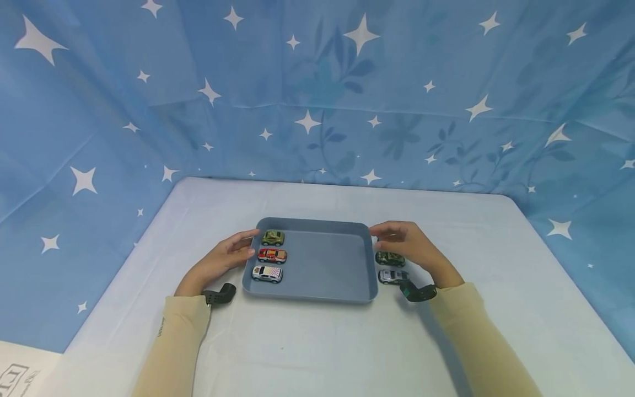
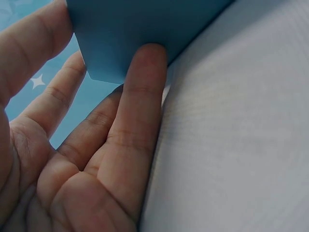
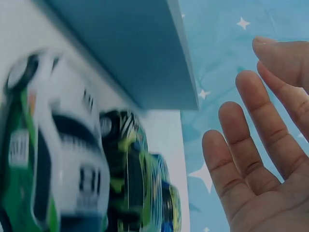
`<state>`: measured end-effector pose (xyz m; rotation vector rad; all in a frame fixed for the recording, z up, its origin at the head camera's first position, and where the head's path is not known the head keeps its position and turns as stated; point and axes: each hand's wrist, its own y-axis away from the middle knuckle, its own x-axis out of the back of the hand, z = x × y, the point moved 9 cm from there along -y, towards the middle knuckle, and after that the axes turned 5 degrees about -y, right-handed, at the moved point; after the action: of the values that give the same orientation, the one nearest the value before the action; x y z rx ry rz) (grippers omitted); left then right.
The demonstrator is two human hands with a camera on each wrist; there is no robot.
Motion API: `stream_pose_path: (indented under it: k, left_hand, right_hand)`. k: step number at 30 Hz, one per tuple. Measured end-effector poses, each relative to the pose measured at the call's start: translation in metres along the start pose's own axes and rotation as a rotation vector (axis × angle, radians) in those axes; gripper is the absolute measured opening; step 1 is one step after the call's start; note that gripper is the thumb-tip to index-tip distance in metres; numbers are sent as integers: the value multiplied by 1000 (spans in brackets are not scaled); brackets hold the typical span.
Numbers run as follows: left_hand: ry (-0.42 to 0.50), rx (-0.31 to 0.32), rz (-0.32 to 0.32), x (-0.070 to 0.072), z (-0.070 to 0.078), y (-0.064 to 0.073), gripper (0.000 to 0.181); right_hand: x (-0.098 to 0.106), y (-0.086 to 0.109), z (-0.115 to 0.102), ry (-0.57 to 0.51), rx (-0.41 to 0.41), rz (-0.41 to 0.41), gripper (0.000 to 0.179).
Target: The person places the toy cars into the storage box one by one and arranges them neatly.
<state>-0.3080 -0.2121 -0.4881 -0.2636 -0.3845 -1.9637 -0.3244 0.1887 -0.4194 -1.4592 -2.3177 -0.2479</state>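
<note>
Where our tan left sleeve [image 1: 173,342] and tan right sleeve [image 1: 478,336] reach over the white table [image 1: 317,347], a black device sits at each wrist. Next out, by the tray's left end and just inside it, lies a white car [image 1: 268,274] with a checked roof; opposite, outside the right end, a silver car [image 1: 393,276] stands on the table. Beyond these, a red car [image 1: 272,256] is second in the tray's row, and a dark green car [image 1: 389,258] is second in the outside row. Our left hand [image 1: 218,263] is at the left end of the blue-grey tray [image 1: 329,259], fingers spread and nearly straight, with a fingertip against the outer wall; it does not clamp. Our right hand [image 1: 414,245] hovers over the outside cars near the far right corner, fingers apart and gripping nothing; whether a tip touches the rim, we cannot tell. We judge the step in hand to be bringing both hands to the tray's ends; any move of the tray would call for matching contact on the right and level handling, since the cars inside could roll. Farther still, a green car [image 1: 273,237] ends the inside row, and behind everything hangs a starry blue cloth [image 1: 297,71].
</note>
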Motion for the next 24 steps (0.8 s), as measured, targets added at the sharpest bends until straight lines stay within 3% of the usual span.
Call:
stream_pose_path:
  k: [24]
  left_hand:
    - [11, -13, -5, 0, -2, 0, 69]
  right_hand:
    - [35, 4, 29, 102, -29, 78, 37]
